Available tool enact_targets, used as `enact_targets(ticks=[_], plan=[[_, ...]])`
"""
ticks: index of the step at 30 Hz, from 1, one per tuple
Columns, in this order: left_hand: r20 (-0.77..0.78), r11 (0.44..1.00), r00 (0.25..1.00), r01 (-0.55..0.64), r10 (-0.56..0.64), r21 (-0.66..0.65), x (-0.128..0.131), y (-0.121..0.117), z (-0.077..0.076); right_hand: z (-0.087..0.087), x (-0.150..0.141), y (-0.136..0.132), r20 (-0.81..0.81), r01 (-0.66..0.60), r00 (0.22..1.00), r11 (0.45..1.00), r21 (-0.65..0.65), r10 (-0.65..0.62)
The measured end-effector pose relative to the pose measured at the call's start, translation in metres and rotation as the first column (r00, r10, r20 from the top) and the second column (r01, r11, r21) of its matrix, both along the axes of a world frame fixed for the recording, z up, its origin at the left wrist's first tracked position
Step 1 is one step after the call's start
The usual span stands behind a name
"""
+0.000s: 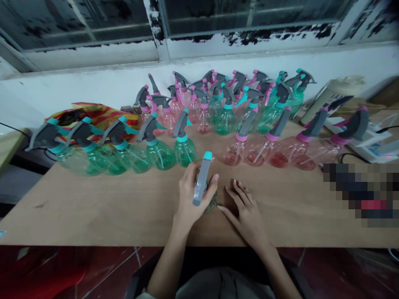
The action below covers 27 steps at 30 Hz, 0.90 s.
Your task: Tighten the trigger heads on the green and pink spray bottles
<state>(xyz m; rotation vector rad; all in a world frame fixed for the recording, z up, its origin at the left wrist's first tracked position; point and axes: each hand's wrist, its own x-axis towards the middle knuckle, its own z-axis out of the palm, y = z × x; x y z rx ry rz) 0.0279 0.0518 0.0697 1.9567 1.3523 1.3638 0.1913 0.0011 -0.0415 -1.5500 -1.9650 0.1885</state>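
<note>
My left hand (189, 193) is closed around the neck of a spray bottle (203, 178) with a grey trigger head and a turquoise nozzle. Most of its green body is hidden behind that hand and the head. Beside it, my right hand (246, 209) rests on the table with fingers spread, the thumb tip close to the bottle's base; whether it touches I cannot tell. Ahead on the left runs a row of green spray bottles (160, 155) with turquoise collars. To the right stands a row of pink spray bottles (233, 154) with pink collars.
More pink and green spray bottles (204, 118) crowd the back of the wooden table (102, 211). A red and yellow striped bag (104, 114) lies back left. At back right are a cream-coloured container (335, 93) and a white device (368, 143) with cables.
</note>
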Motion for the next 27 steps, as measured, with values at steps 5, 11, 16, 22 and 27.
enact_targets(ticks=[5,11,16,22,27], plan=[[0.033,0.999,0.999,-0.002,0.004,-0.040,0.000,0.000,-0.001,0.000,0.000,0.001,-0.009,-0.007,1.000,1.000,0.010,0.007],[0.045,0.998,0.999,-0.023,0.026,-0.051,0.003,0.001,0.007,0.000,0.000,0.001,-0.012,-0.006,1.000,1.000,0.003,0.006],[0.009,0.998,1.000,-0.028,0.028,-0.062,0.001,0.003,0.009,0.000,0.001,0.001,-0.008,-0.004,1.000,1.000,0.009,0.004],[-0.012,1.000,1.000,-0.003,0.003,0.005,0.000,-0.003,0.007,0.000,0.002,0.001,-0.001,-0.010,1.000,1.000,0.011,0.010],[-0.027,0.999,0.999,-0.018,0.019,0.032,0.001,-0.004,0.001,-0.001,0.002,0.000,-0.006,-0.004,1.000,1.000,-0.001,0.004]])
